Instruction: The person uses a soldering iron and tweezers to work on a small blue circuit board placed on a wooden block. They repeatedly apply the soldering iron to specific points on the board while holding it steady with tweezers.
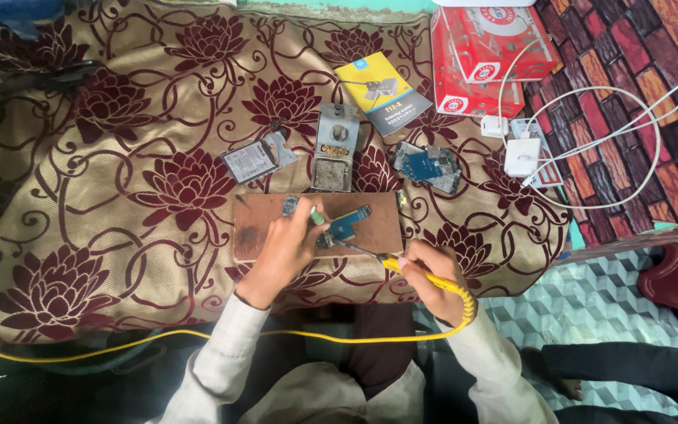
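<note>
1. Right hand (431, 280): closed around the yellow-handled soldering iron (425, 275), held like a pen. The dark metal tip slants up and left and meets the small blue circuit board (344, 225). A yellow coiled cord (198, 336) leaves the handle, loops under the wrist and trails off to the left across the lap.

2. Left hand (288, 243): fingers curled and pinching a thin green-tipped tool (315, 215), its working end just beside the blue circuit board. Whether the tool touches the board cannot be told.

3. Brown rectangular wooden work board (256, 228): lies flat on the cloth and carries the blue circuit board near its middle; a second small dark part sits at its upper edge, by the left fingers.

Step in hand, as judged: soldering a point on the blue circuit board, iron applied, tool steadying. The next move calls for a still tip on 1 joint and a firm hold with the left hand.

4. Beyond the work board: grey metal soldering stand with sponge tray (334, 148), directly above; grey opened phone shell (258, 159), to its left; blue phone mainboard (428, 166), to its right; yellow-and-blue printed booklet (382, 93), further up.

5. Outer edge, right: red cardboard boxes (484, 55); white charger block with white cables (522, 156).

6. Ground: beige cloth with dark red flower pattern (119, 196).
</note>
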